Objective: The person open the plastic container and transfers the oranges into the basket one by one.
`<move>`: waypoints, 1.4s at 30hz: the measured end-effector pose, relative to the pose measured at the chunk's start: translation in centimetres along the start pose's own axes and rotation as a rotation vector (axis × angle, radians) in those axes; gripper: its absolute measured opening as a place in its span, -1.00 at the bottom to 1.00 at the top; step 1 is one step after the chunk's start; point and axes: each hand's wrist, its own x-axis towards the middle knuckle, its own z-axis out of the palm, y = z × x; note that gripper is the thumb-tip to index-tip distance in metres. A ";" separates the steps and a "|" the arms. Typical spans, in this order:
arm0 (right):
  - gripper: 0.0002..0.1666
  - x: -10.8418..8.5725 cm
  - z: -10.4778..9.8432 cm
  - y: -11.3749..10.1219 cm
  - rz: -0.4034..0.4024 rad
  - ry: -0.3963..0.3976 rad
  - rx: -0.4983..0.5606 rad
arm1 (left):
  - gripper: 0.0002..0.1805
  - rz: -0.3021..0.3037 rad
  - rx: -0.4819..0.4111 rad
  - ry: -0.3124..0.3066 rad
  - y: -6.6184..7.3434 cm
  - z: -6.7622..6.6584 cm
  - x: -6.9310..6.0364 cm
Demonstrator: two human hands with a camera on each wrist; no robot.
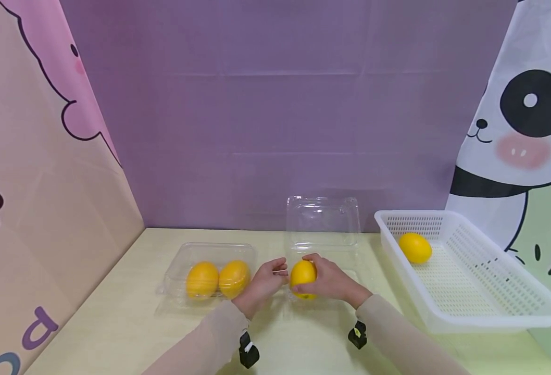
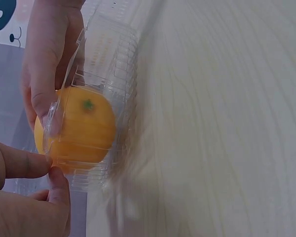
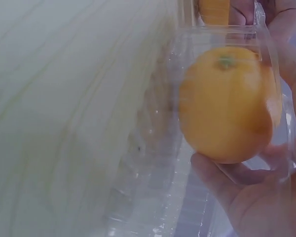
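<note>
left wrist view — right hand (image 2: 52,59) curls round an orange (image 2: 86,131); left hand (image 2: 27,192) pinches the clear box's rim (image 2: 49,126).

The bench (image 1: 111,333) is pale and wood-grained; directly on it stand a closed box (image 1: 216,251) at ten o'clock; an open box (image 1: 323,229) near twelve, lid raised; a white basket (image 1: 472,291) toward two.

A creased purple sheet (image 1: 266,114) backs the pale, wood-grained surface (image 1: 116,312). On the left, a peach panel (image 1: 55,182) carries a pink cartoon (image 1: 50,47); on the right, a green panel (image 1: 549,224) shows a panda (image 1: 496,114).
</note>
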 end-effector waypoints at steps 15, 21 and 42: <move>-0.03 0.2 -0.8 0.2 -0.028 0.041 -0.005 | -0.39 0.029 -0.008 -0.007 -0.1 -0.1 0.1; -0.05 0.0 -1.2 0.0 -0.043 0.074 -0.007 | -0.39 0.001 0.016 0.010 -0.1 0.0 0.2; -0.02 -0.2 -3.5 -0.6 -0.088 0.107 -0.032 | -0.39 0.001 0.020 0.005 -0.2 0.0 0.4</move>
